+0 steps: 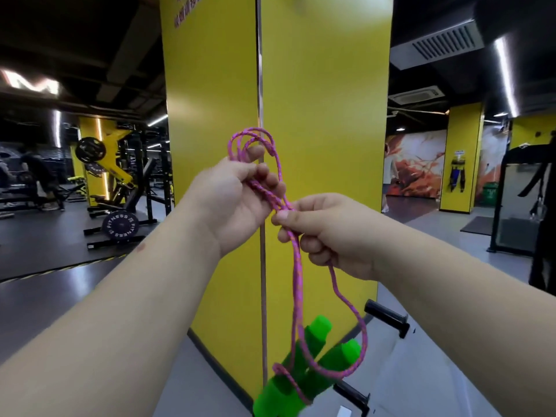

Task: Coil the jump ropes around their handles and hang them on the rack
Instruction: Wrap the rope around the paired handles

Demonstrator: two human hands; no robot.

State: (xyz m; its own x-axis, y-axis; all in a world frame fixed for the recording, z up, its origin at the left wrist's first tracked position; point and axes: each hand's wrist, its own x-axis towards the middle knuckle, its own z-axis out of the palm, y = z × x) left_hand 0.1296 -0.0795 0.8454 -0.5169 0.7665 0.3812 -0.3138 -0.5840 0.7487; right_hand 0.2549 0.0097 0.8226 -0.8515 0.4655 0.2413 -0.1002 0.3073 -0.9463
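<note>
Two hands gripped the pink rope (296, 266) — left hand (237, 194) bunching loops, right hand (328, 233) pinching strands — while green handles (304, 365) dangled below, unwrapped, hanging yet to come.

Your two bare arms, seen from your head camera

Your left hand (231, 197) and right hand (328, 233) wear nothing: no gloves, no rings, no watch or band at either wrist. Both forearms are uncovered right down to the bottom edge of the view, with no sleeve or cuff showing. Your left forearm (126, 311) has a small reddish mark on its upper side, partway along. Your fingernails are short and unpainted.
</note>
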